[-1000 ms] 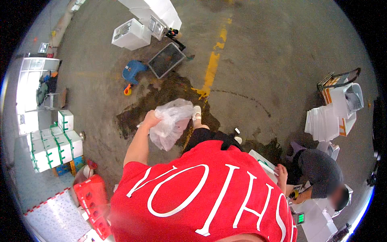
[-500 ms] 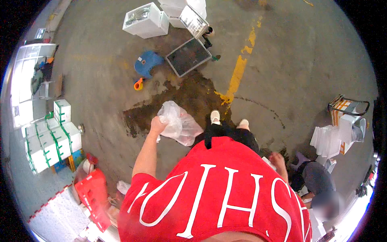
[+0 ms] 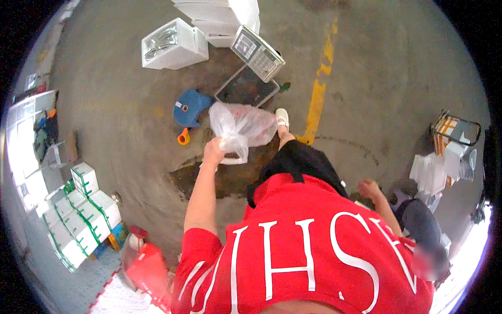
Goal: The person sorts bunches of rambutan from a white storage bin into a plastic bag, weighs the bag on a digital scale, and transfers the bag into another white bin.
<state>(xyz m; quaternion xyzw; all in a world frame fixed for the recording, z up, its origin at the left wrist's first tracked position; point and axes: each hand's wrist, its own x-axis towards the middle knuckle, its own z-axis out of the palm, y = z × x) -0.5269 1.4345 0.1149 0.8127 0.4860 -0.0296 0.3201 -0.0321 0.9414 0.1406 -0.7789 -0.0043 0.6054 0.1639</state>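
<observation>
Grey concrete floor [image 3: 130,120] w/ wet patch [image 3: 230,178], yellow line [image 3: 317,99], stacked white boxes [image 3: 78,220]

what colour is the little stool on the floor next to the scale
Blue, seen in the head view: the stool sits left of the platform scale.

The shirt [image 3: 308,251] is red with large white letters. The bag [image 3: 243,127] at 12 o'clock is clear with a pinkish tint. At 11 o'clock sit a blue stool [image 3: 189,107] and an orange roll [image 3: 183,137]. The floor [image 3: 120,120] is grey with a dark stain and a yellow line [image 3: 318,99] at 1 o'clock. White boxes [image 3: 78,214] at 9 o'clock carry green straps.
</observation>
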